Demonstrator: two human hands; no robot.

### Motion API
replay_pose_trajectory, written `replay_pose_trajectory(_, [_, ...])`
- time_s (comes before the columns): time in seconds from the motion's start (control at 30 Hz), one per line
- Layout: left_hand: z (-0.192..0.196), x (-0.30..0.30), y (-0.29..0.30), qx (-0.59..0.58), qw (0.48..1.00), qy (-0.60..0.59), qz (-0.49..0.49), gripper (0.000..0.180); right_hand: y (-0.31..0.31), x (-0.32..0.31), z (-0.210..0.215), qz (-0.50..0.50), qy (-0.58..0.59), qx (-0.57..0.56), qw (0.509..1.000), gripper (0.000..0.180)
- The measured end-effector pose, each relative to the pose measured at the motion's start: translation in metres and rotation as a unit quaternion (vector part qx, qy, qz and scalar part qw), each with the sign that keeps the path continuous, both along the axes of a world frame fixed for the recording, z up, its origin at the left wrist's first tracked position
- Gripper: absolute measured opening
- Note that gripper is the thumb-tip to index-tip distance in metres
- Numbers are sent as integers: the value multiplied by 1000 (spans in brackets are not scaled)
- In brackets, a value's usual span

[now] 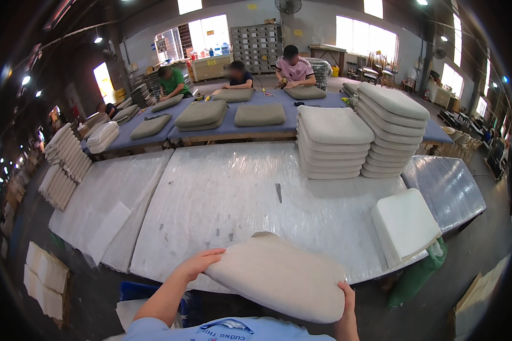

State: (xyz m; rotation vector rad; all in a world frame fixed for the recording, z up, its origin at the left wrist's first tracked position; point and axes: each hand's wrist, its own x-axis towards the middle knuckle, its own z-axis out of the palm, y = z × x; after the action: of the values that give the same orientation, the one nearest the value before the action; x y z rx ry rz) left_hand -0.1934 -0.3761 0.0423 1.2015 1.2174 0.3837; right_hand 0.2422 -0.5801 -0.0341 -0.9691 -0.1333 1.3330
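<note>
Holding pale cushion, fingers at both sides

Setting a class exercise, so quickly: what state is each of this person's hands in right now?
Left hand: holding the beige cushion at its left end.
Right hand: holding the same cushion at its right end.

The cushion partly hides the right grip.

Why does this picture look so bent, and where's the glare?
Head view: a fisheye lens, so straight edges curve and corners go black; head view: windows washed out white, bright streaks on the plastic-covered worktop; head view: the cushion between left hand and right hand looks fairly sharp.
</note>
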Motion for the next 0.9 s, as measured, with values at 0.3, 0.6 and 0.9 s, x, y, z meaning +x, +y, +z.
replay_pose_trajectory(0.3, [-38, -15, -55, 70, 980, 187, 2, 52, 61, -8, 12, 109, -2, -86, 990, 74])
replay_pose_trajectory(0.6, [-83, 12, -34, 109, 900, 276, -319, 65, 66, 11, 5, 348, -446, -221, 795, 69])
replay_pose_trajectory(0.9, [-186, 46, 64, 86, 881, 268, -380, 79, 186, -48, -1, 631, -604, -244, 422, 86])
